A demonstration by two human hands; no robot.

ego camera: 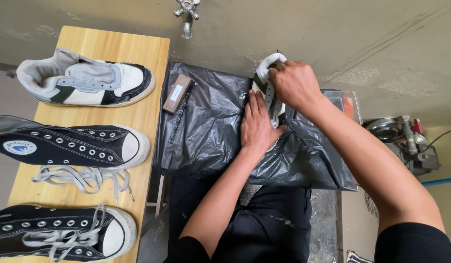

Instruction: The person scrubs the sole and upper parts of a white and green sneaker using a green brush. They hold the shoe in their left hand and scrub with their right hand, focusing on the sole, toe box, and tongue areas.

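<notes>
A white and dark green sneaker (267, 73) lies on a black plastic sheet (206, 131) spread over a stand in front of me. My left hand (258, 124) presses flat on the shoe's side, fingers together. My right hand (294, 84) closes around the shoe's white upper end and covers most of it. Only the shoe's top edge and a strip of its side show between the hands.
A wooden table (142, 53) at the left holds a matching white and green sneaker (86, 80), two black high-top shoes (69, 143) and loose grey laces (82, 178). A brown brush (177, 93) lies on the plastic. A tap (187, 14) sticks out above; metal parts (405, 134) sit at the right.
</notes>
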